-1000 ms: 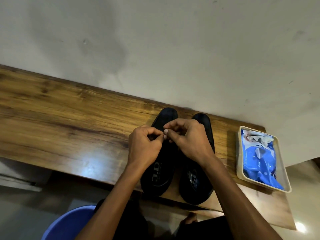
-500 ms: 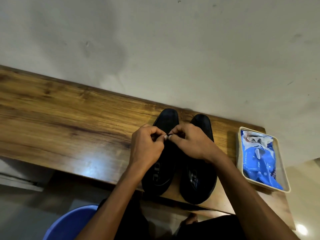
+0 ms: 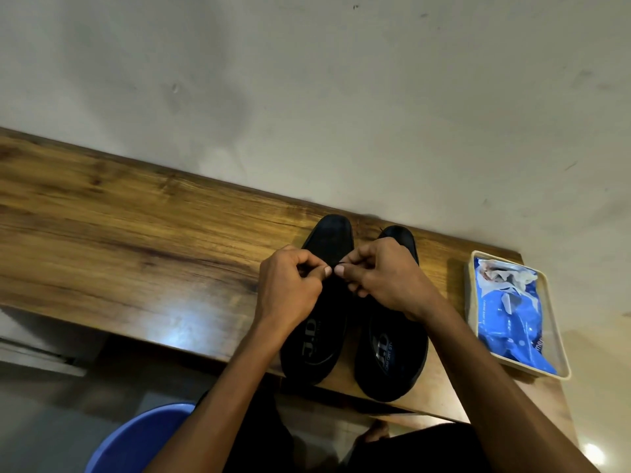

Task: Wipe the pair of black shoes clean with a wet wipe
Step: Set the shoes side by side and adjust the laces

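Black shoes beneath both pinching hands

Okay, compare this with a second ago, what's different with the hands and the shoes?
Little has changed. The right hand has eased slightly to the right, so the fingertips of the two hands now sit a touch apart instead of pressed together, with a thin dark strand between them. The left hand stays pinched over the left shoe. Both shoes, the right shoe included, and the wipes pack in its tray have not moved.

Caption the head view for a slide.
Both hands, left hand and right hand, pinch something small above the black shoes.
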Motion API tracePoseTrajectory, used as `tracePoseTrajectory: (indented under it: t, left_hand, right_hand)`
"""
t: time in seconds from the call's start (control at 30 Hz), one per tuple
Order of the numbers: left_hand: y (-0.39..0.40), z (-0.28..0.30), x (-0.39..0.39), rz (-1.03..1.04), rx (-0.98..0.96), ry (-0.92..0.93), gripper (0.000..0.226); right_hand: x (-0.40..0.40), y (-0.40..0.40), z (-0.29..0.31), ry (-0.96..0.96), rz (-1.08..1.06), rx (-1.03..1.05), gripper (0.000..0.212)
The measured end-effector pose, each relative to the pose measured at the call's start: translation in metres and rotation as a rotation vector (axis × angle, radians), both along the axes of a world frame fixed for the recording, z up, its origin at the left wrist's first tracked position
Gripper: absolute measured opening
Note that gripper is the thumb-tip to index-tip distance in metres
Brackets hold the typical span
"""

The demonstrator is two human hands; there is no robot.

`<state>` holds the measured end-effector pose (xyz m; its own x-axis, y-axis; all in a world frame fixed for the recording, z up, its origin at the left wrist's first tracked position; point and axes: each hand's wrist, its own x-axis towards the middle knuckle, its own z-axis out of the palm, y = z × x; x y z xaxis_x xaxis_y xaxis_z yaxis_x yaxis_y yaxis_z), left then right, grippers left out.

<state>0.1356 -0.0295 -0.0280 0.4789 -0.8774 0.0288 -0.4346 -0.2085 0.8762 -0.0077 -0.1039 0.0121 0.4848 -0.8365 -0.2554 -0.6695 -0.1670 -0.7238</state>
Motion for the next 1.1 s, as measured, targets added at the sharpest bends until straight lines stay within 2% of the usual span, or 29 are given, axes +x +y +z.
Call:
tracePoseTrajectory:
  t: [0.3,0.53,0.73,0.8,0.87,1.0,1.1]
  left_hand:
    - [-0.001,0.005,0.002,-0.021,0.063,0.025,0.003]
    - [-0.004,0.004,0.027,0.026,0.118,0.110,0.004]
    - [-0.007,-0.001,0.035,0.020,0.161,0.104,0.009]
    - [-0.007,-0.003,0.034,0.016,0.147,0.098,0.010]
    - [-0.007,-0.006,0.034,0.011,0.145,0.119,0.010]
    - [-0.006,-0.008,0.034,0.016,0.162,0.157,0.011]
    - [-0.005,-0.009,0.035,0.015,0.170,0.173,0.012]
  right_hand:
    - [-0.011,0.018,0.009,0.085,-0.082,-0.087,0.008]
    - [-0.024,0.018,0.013,0.161,-0.024,-0.018,0.012]
    - [-0.026,0.019,0.015,0.223,0.072,0.016,0.009]
    - [-0.026,0.018,0.016,0.168,0.038,-0.011,0.009]
    - [-0.026,0.018,0.017,0.012,-0.055,-0.003,0.008]
    - [-0.019,0.025,0.011,-0.386,-0.271,0.276,0.010]
    - [-0.018,0.032,0.000,-0.498,-0.356,0.347,0.011]
